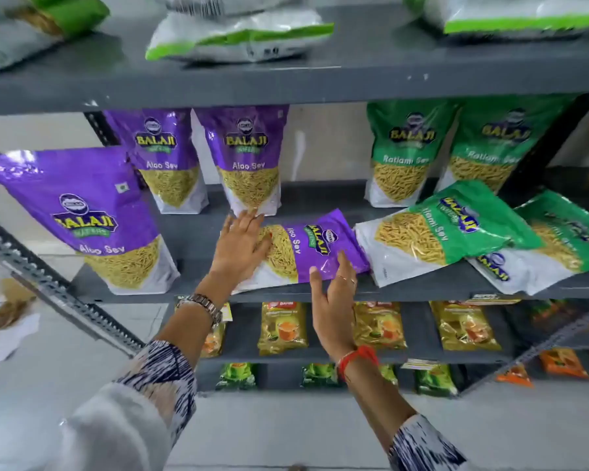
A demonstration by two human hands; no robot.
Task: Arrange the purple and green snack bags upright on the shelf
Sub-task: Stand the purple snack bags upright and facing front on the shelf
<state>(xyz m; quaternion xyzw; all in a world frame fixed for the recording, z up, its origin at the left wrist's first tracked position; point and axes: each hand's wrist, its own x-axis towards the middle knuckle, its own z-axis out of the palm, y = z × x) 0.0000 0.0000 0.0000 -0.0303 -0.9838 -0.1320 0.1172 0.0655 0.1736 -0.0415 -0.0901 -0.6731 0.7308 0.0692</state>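
Observation:
A purple snack bag (315, 248) lies flat on the grey shelf (198, 232), its top pointing right. My left hand (242, 244) rests palm down on its bottom end, fingers spread. My right hand (334, 297) touches its front edge with fingers apart, not closed around it. Three purple bags stand upright: one at front left (82, 212) and two at the back (165, 158) (250, 158). Two green bags stand upright at the back right (402, 151) (490, 144). Two more green bags lie flat at the right (439, 232) (558, 239), overlapping.
The shelf above (286, 83) holds white and green bags lying flat. The lower shelves carry yellow packets (283, 328), green packets (237, 375) and orange packets (563, 363). A slotted metal upright (58, 294) runs diagonally at the left. A white bag (4, 331) lies on the floor.

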